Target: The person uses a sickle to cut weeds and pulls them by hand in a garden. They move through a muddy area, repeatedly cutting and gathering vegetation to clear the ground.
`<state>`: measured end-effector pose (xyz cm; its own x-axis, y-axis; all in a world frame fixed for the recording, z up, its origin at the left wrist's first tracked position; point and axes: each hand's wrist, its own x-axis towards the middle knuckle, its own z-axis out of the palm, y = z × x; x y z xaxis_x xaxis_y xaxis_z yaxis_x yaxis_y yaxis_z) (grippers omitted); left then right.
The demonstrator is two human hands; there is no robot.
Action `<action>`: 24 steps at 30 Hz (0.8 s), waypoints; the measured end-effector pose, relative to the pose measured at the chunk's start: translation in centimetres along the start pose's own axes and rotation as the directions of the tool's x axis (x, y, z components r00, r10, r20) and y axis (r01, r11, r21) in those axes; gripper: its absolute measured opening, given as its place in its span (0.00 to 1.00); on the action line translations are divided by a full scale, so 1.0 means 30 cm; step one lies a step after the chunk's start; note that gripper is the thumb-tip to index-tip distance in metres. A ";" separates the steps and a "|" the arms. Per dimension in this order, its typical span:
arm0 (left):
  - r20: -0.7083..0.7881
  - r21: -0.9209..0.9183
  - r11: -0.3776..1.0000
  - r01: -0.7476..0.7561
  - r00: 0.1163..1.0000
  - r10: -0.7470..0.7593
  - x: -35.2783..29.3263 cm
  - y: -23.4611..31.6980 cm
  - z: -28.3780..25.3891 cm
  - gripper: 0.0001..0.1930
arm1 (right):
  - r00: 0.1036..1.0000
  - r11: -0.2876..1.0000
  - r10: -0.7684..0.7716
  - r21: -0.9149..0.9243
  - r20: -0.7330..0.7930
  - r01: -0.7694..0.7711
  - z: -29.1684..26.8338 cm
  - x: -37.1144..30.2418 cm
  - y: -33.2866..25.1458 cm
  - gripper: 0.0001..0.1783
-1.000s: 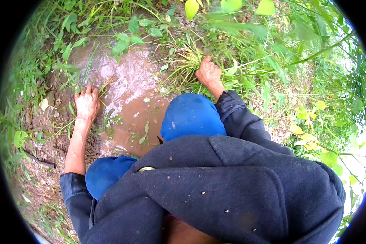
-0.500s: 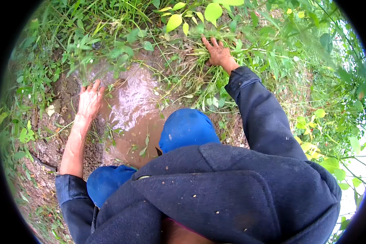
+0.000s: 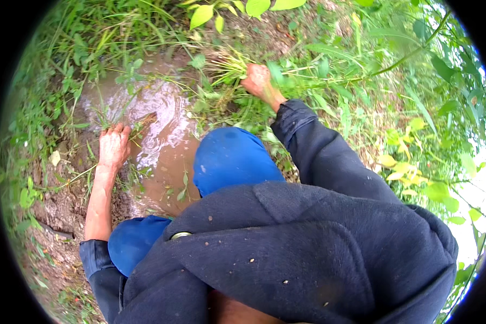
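My right hand (image 3: pixel 259 81) is closed round a bunch of grass stems (image 3: pixel 227 66), which stick out to its left above the far right edge of a muddy puddle (image 3: pixel 164 110). At the puddle's left edge my left hand (image 3: pixel 114 147) is low over the mud, back upward, its fingers curled down and close together. Thin green stems show by its fingertips; what lies under the fingers is hidden. A brown clump (image 3: pixel 146 119) lies in the water right of this hand.
My knees in blue trousers (image 3: pixel 235 159) are at the puddle's near side. Dense weeds (image 3: pixel 65 70) grow at the left and far side. Leafy branches (image 3: pixel 410 56) hang at the right. A dark stick (image 3: pixel 56 232) lies on the mud at lower left.
My right hand has moved left and closed from spread fingers round the grass. My left hand has shifted slightly nearer, its fingers more curled. The puddle's surface is more rippled.
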<state>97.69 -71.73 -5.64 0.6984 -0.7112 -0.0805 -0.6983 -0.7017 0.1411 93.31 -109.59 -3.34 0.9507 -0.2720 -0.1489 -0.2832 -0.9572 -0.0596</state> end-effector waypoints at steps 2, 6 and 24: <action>0.007 -0.040 0.999 -0.009 1.000 0.009 0.010 0.025 -0.009 0.12 | 0.980 0.960 0.184 0.201 0.070 -0.194 -0.013 -0.045 -0.066 0.13; 0.025 -0.077 0.996 -0.037 0.999 0.039 0.030 0.035 0.004 0.12 | 0.972 0.900 0.225 0.367 0.067 -0.234 0.104 -0.274 -0.027 0.13; -0.044 -0.031 0.715 -0.698 0.716 0.697 0.568 0.343 -0.027 0.27 | 0.882 0.986 0.142 0.016 0.449 -0.167 0.057 -0.480 0.187 0.12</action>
<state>102.53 -91.04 -4.74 0.0198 -0.9962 0.0843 -0.9822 -0.0036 0.1878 77.82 -110.86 -3.23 0.7416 -0.3315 -0.5832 -0.4400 -0.8966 -0.0498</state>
